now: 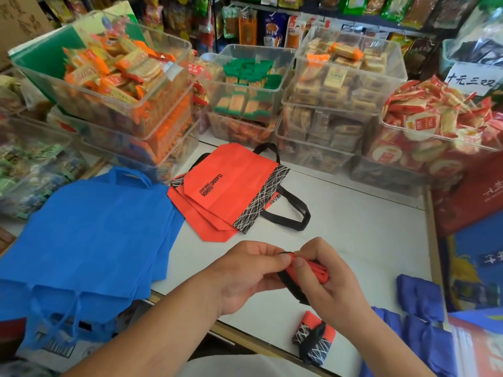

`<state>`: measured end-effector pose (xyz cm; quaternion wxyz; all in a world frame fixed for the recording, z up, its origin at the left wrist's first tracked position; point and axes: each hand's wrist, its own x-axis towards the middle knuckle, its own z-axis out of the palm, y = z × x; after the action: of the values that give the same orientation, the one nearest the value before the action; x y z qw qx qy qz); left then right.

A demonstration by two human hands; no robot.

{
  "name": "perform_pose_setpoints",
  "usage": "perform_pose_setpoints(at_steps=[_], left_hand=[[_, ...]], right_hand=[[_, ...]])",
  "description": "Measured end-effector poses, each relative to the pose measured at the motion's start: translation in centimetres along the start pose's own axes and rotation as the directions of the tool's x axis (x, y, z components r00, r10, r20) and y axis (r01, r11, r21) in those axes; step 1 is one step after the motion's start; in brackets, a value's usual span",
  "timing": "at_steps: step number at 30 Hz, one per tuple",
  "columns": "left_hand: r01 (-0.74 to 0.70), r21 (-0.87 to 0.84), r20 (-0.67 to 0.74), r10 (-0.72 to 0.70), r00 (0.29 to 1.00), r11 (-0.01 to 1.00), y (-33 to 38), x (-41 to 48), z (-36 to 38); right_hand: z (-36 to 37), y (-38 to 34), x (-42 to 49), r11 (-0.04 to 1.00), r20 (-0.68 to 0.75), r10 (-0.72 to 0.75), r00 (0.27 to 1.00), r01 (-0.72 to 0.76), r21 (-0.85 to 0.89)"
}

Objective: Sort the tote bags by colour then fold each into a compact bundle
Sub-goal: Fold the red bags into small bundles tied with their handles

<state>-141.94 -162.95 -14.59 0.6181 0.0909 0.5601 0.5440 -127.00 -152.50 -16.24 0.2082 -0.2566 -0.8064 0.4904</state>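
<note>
Both hands are closed tight on one orange tote bag (pixel 319 270), rolled up small and held just above the white worktop (pixel 367 227). The left hand (pixel 253 276) pinches the roll's end between thumb and forefinger. The right hand (pixel 329 289) curls round the roll's body with its thumb pressing on top. The bag's black handle (pixel 291 288) loops under the roll between the two hands.

One finished orange bundle (pixel 313 336), bound by its black strap, lies on the worktop just beside the right wrist. To its right lie the blue bundles (pixel 419 297): three can be made out, one partly hidden by the right arm.

Farther out, near the middle of the worktop, is a pile of flat orange bags (pixel 231 191); three layered edges show. To the left is a pile of flat blue bags (pixel 95 235), overhanging the near edge; how many I cannot tell. Clear tubs of packaged snacks (pixel 253 77) stand stacked along the back.
</note>
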Motion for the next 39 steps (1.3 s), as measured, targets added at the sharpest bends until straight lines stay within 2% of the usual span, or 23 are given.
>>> perform_pose_setpoints(at_steps=[4, 6, 8, 10, 12, 15, 20, 24, 27, 29, 32, 36, 39], left_hand=[[-0.087, 0.323, -0.186, 0.153, 0.970, 0.942, -0.7, 0.9, 0.8], [-0.133, 0.411, -0.201, 0.232, 0.952, 0.902, -1.0, 1.3, 1.1], [-0.164, 0.324, -0.229, 0.245, 0.942, 0.932, -1.0, 1.6, 1.0], [-0.117, 0.180, -0.214, 0.154, 0.965, 0.977, -1.1, 2.0, 0.9], [-0.039, 0.141, -0.144, 0.060, 0.988, 0.989, -1.1, 2.0, 1.0], [0.007, 0.103, -0.084, 0.001, 0.996, 0.995, -0.9, 2.1, 0.5], [0.100, 0.112, 0.030, -0.104, 0.994, 0.989, -0.1, 2.1, -0.6], [0.136, 0.117, 0.112, -0.150, 0.982, 0.984, -0.3, 2.0, -2.1], [0.149, 0.143, 0.136, -0.169, 0.976, 0.978, -0.7, 2.1, -2.7], [0.085, 0.233, 0.066, -0.103, 0.992, 0.969, -1.1, 2.3, -2.1], [-0.067, 0.346, -0.052, 0.090, 0.995, 0.936, -1.5, 2.1, -0.7], [-0.244, 0.520, -0.088, 0.335, 0.938, 0.819, -2.1, 1.3, 1.2], [-0.332, 0.591, -0.097, 0.473, 0.876, 0.735, -2.2, 0.8, 1.5]], right_hand=[[0.5, 0.7, -0.2, 0.988, 0.054, 0.073, 0.996, -0.065, -0.143], [0.4, 0.7, -0.1, 0.983, 0.021, 0.159, 0.987, -0.156, -0.095], [0.1, 0.4, 0.2, 0.981, -0.016, 0.186, 0.982, -0.187, -0.046], [0.0, -0.1, 0.4, 0.980, -0.058, 0.198, 0.979, -0.197, 0.010], [0.0, -0.4, 0.6, 0.982, -0.064, 0.185, 0.981, -0.183, 0.036], [-0.2, -0.5, 0.4, 0.987, -0.009, 0.156, 0.988, -0.156, 0.026], [-0.5, 0.5, 0.3, 0.986, 0.109, 0.053, 0.993, -0.035, -0.165], [-0.5, 0.5, 0.5, 0.922, 0.161, -0.099, 0.982, 0.152, -0.357], [-0.3, 0.5, 0.6, 0.886, 0.223, -0.148, 0.964, 0.229, -0.403], [-0.3, 0.8, 0.5, 0.875, 0.228, -0.137, 0.964, 0.226, -0.429], [-0.5, 0.7, 0.4, 0.932, 0.141, -0.025, 0.990, 0.074, -0.355], [-0.4, -0.2, 0.3, 0.964, 0.074, 0.129, 0.989, -0.108, -0.243], [-0.2, -1.0, 0.6, 0.969, -0.018, 0.243, 0.970, -0.243, -0.035]])
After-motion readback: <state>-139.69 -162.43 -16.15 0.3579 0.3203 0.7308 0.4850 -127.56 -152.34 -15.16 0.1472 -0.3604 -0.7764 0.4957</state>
